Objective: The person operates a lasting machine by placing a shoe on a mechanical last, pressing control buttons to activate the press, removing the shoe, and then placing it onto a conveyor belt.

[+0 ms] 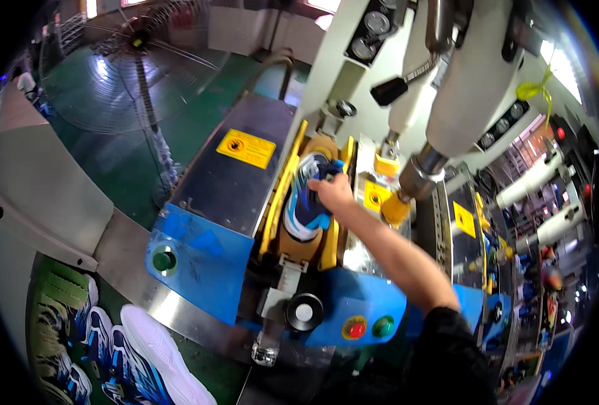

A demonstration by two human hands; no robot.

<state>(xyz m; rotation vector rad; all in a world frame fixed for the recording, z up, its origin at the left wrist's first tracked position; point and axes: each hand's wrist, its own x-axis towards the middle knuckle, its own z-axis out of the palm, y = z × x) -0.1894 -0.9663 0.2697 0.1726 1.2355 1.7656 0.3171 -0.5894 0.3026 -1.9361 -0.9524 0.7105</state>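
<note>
The head view shows the bare right hand closed on the dark blue top of a blue and white sports shoe, with the thumb on top and some fingers hidden. The left hand is out of sight, so I cannot tell what it holds. The shoe sits in a big machine, between two long yellow side plates, with a flat tan pad by its near end. Just right of the arm's hand end hangs a thick metal rod with a yellow tip. Nearer the person are a round black knob, a round red button and a round green button. At the lower left, more white-soled blue shoes are bunched together. A big round wire fan stands at the far left.
</note>
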